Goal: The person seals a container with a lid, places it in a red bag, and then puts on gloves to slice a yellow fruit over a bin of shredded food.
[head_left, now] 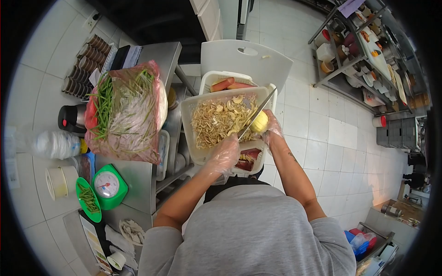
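Observation:
My left hand [224,154], in a clear plastic glove, is closed on the handle of a long knife [260,110]. The blade slants up to the right across a white tub [186,115]. In my gloved right hand [273,125] is a pale yellow, rounded piece of what looks like a peeled banana blossom [260,123], close beside the blade. Beneath both hands, the tub holds a heap of brownish shreds and pale cut slices [221,115]. Dark red outer leaves [248,158] lie in a white basket under the tub, and reddish pieces [225,84] show at its far end.
A steel table [138,184] on the left carries a pink bag of green beans [133,115], a green kitchen scale [110,186] and a water bottle [57,144]. A grey plastic chair [276,64] stands behind the tub. Loaded shelves [340,69] are far right.

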`<action>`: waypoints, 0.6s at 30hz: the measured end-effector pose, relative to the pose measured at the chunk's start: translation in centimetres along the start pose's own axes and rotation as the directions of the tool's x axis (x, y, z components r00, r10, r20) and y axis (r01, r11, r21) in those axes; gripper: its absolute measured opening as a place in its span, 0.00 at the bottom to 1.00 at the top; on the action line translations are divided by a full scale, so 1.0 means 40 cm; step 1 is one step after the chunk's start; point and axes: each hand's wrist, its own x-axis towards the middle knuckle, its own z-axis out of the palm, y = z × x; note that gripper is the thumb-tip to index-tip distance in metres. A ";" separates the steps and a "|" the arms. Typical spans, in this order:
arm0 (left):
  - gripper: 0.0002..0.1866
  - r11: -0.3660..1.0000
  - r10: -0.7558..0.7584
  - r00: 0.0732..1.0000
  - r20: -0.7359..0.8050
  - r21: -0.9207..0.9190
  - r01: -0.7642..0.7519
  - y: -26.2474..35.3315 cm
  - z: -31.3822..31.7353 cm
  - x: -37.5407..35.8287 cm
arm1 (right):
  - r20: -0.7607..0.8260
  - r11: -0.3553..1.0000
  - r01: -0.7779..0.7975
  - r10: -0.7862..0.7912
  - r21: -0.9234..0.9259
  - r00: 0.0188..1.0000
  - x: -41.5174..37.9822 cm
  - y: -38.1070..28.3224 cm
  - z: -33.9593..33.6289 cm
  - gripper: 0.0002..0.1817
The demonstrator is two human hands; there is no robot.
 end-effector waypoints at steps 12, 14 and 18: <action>0.14 0.993 0.022 1.000 -0.006 -0.120 -0.022 -0.006 0.042 0.101 | 0.014 0.999 -0.028 0.027 0.035 1.000 -0.006 0.034 -0.017 0.15; 0.15 0.986 -0.055 0.998 0.029 -0.155 0.059 0.008 0.017 0.102 | 0.070 0.998 -0.022 0.017 0.066 0.997 0.029 0.056 -0.045 0.15; 0.18 0.935 0.085 0.993 -0.076 -0.338 -0.106 -0.017 0.000 0.061 | 0.130 0.980 -0.029 0.003 0.198 0.991 0.014 0.026 -0.039 0.18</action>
